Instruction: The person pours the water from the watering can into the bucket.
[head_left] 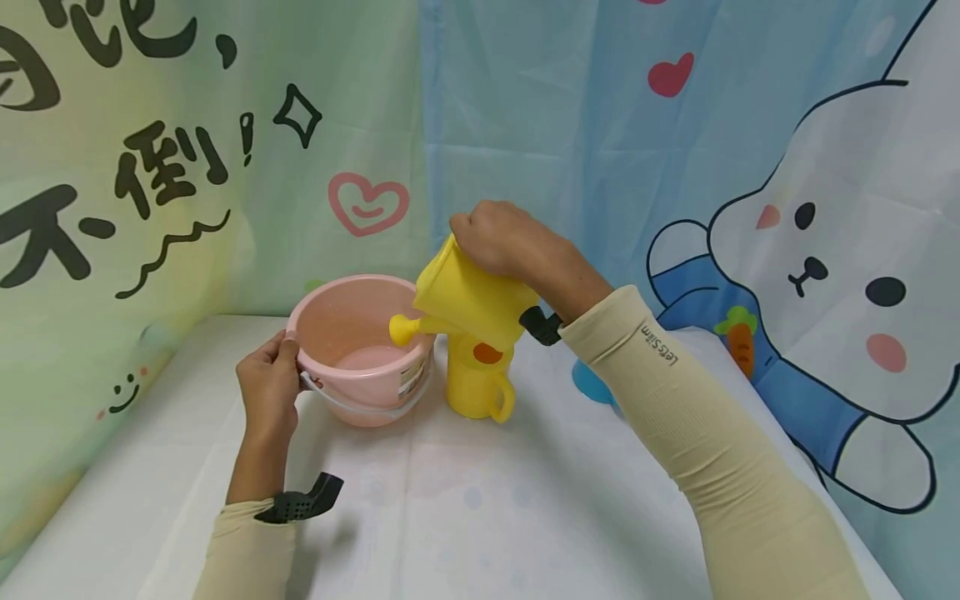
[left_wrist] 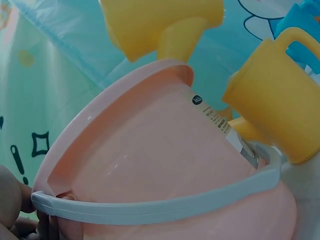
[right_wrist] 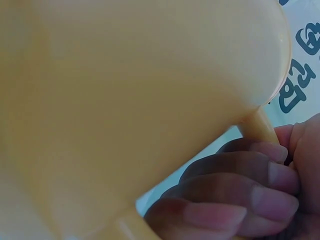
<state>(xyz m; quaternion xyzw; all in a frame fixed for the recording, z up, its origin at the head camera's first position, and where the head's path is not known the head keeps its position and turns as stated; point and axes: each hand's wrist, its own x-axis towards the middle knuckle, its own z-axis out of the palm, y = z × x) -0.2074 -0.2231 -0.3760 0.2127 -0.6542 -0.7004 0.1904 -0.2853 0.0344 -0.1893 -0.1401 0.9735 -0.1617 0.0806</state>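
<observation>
My left hand (head_left: 270, 383) holds the left rim of a pink bucket (head_left: 360, 382), thumb on the rim's outer side. In the left wrist view, fingertips (left_wrist: 12, 207) lie beside the end of its pale handle (left_wrist: 150, 212). My right hand (head_left: 513, 239) grips the handle of a yellow watering can (head_left: 480, 293), raised and tipped so that its spout (head_left: 403, 329) lies over the bucket's right rim. The right wrist view shows curled fingers (right_wrist: 235, 185) round the handle, close to the can's body (right_wrist: 125, 100). No stream of water is visible.
A yellow cup (head_left: 468, 390) with a side handle stands right of the bucket, beneath the can. A blue object (head_left: 591, 383) lies farther right, partly behind the right forearm. The white-covered table (head_left: 450, 517) meets a printed curtain (head_left: 525, 100) behind.
</observation>
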